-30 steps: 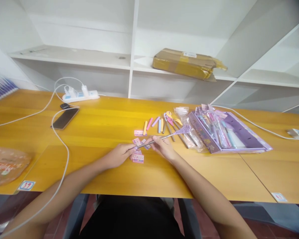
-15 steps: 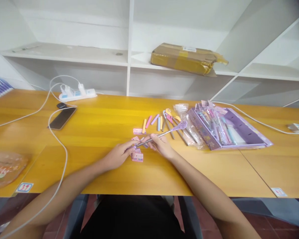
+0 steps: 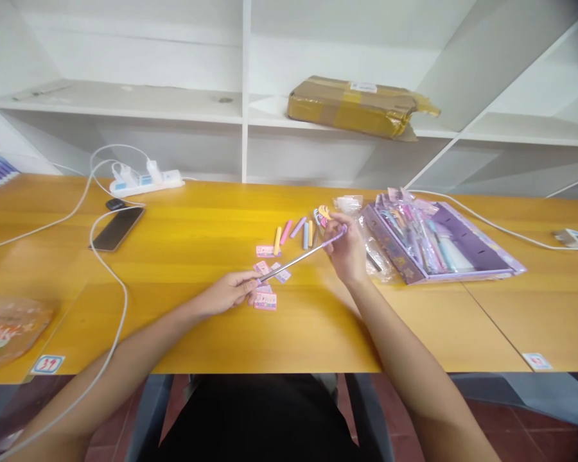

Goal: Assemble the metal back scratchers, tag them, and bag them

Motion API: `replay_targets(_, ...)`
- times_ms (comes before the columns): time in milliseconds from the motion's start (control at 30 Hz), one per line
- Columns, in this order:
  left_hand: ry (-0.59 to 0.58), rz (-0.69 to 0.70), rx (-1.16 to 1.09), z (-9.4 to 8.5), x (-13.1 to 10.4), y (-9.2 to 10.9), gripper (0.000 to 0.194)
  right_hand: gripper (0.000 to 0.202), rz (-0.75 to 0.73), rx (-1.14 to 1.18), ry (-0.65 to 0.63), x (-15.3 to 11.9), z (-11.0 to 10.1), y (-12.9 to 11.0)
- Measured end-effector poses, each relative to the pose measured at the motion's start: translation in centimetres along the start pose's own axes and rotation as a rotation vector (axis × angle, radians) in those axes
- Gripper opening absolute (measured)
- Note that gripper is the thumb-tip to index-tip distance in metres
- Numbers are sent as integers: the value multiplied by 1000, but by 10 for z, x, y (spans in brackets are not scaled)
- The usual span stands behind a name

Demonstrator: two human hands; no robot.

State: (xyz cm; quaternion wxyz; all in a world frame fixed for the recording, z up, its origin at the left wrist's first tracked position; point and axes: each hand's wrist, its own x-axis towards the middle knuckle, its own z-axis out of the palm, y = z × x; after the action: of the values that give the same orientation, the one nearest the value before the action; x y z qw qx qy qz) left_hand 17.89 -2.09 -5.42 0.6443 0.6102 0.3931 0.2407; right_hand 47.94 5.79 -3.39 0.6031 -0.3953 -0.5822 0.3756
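Observation:
A back scratcher with a slim metal rod (image 3: 293,262) and a purple claw head slants up to the right between my hands. My left hand (image 3: 234,292) is closed around its lower end, where a bit of purple shows. At the upper end, my right hand (image 3: 347,250) has its fingers closed on the purple head. Small printed cards (image 3: 265,301) lie beneath and beside my left hand. Beyond them are several coloured handle tubes (image 3: 289,232) in yellow, pink, purple and blue. More claw heads (image 3: 323,212) show behind my right hand, which partly hides them.
To the right, a purple box (image 3: 476,277) holds wrapped back scratchers, with clear plastic wrappers (image 3: 383,266) beside it. A phone (image 3: 118,229), a power strip (image 3: 147,183) and a white cable (image 3: 125,289) are on the left. A taped carton (image 3: 351,106) sits on the shelf.
My right hand has moved up and right along the rod to the purple head. More of the rod shows between my hands. My left hand has stayed at the lower end.

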Motion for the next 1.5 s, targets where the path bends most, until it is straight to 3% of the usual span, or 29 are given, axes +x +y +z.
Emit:
replay_targets(133, 2, 0, 95, 1, 0, -2, 49, 42, -187, -314, -7, -5, -9, 3)
replay_targets(300, 90, 86, 367, 4, -3, 2, 43, 49, -216, -456, -54, -6, -12, 4)
replay_targets(700, 120, 87, 438, 8, -1, -11, 43, 51, -222, -503, -81, -10, -10, -1)
replay_targets(900, 147, 84, 460, 9, -1, -6, 41, 49, -184, -510, -177, -17, 3, 0)
replay_targets(1500, 236, 167, 505, 21, -3, -10, 37, 30, -190, -520, -164, -36, 35, 2)
